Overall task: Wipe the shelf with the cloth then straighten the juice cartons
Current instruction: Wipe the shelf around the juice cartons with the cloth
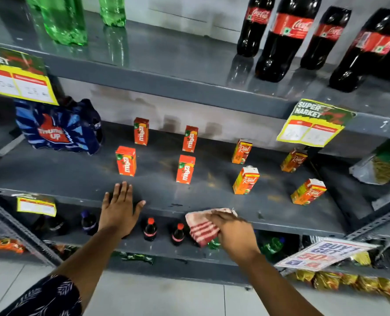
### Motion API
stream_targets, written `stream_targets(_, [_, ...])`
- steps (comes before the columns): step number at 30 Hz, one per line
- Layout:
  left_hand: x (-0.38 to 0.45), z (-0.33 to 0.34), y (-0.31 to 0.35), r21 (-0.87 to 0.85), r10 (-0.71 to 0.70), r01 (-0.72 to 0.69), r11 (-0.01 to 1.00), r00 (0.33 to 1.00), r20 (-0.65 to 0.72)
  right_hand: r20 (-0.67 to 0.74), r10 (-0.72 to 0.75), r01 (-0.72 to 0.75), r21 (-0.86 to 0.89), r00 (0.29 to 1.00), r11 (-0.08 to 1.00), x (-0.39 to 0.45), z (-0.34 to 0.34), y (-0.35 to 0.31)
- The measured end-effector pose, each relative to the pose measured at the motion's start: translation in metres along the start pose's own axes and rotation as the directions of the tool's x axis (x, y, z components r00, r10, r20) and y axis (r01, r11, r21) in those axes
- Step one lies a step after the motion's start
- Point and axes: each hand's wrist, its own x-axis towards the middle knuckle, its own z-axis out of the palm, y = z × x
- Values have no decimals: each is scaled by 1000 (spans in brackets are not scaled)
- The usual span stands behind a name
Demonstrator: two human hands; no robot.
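**Wiping the shelf lip, cartons not yet straightened**

Pressing the cloth (204, 225) against the front edge of the shelf (280, 221), lower centre of the frame, the right hand (236, 236) keeps its grip pinched on the fabric. The left hand (118, 208), fingers spread, lies flat on the edge, likely bracing. Juice cartons (185, 169) stand scattered mid-frame.

Shelf (80, 179) dark grey metal; the folded cloth (203, 226) at its near edge is pink-white with red stripes. Left four juice cartons (125, 161) orange-red with white lettering, right four (245, 180) orange and yellow with red panels. Far shelf above: green plastic bottles (64, 19) left, black cola bottles (285, 39) with red labels right; price tags (312, 124) yellow, green and white.
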Motion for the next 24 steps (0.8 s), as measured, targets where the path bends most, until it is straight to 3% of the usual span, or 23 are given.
stream_targets(3, [4,-2,31,-32,5,-5,999,1000,-10,-70,81,-81,-2,994,997,23,-12,18])
stream_targets(5, [9,-2,60,-80,6,-6,997,1000,4,-45,80,-82,-45,996,996,44,-18,16])
stream_targets(9, [10,8,87,-82,-27,34,996,996,90,138,4,14,-131,990,991,62,14,8])
stream_targets(11, [8,15,86,-36,-21,25,999,995,96,115,9,2,-100,993,995,51,32,9])
stream_targets(13, [7,18,83,-16,-11,12,1000,997,79,60,-94,100,-98,994,990,33,39,9])
stream_targets(15, [7,18,82,-12,-1,2,1000,997,76,98,-173,181,-81,980,980,8,33,15])
stream_targets(18, [6,19,83,-12,-2,3,1000,999,43,90,-99,97,25,991,995,-23,13,42])
stream_targets(21, [4,18,88,-10,-26,26,1000,999,45,-48,48,-47,7,998,999,-19,-8,75])
stream_targets(24, [0,16,102,-41,-57,57,998,998,5,9,188,-186,-99,982,977,-1,-16,92])
